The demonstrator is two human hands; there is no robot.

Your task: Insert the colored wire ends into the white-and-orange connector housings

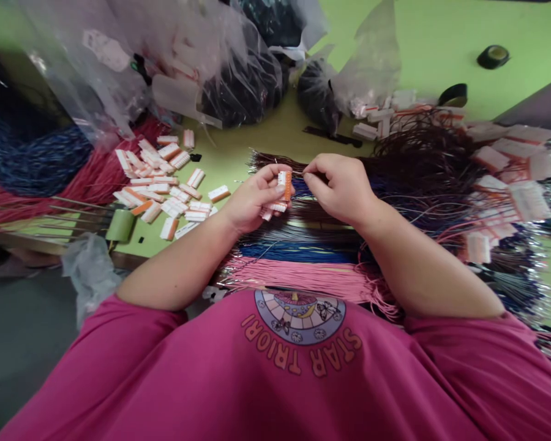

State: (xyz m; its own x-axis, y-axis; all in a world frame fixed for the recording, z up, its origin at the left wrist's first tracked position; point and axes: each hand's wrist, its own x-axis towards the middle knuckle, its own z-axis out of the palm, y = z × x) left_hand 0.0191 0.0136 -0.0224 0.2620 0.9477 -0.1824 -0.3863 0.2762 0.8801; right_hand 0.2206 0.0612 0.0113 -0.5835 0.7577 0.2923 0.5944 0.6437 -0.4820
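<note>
My left hand is closed round a small white and orange connector block, held upright, with another pale piece showing under its fingers. My right hand is pinched at the connector's right side, its fingertips on a thin wire end that is too fine to make out. Both hands hover over flat bundles of cut wires: dark brown, blue and pink ones laid side by side on the green table.
A heap of white and orange connectors lies left of my hands. Clear plastic bags with dark wires stand at the back. Wired connectors pile up on the right. Two tape rolls sit far right, a green roll at left.
</note>
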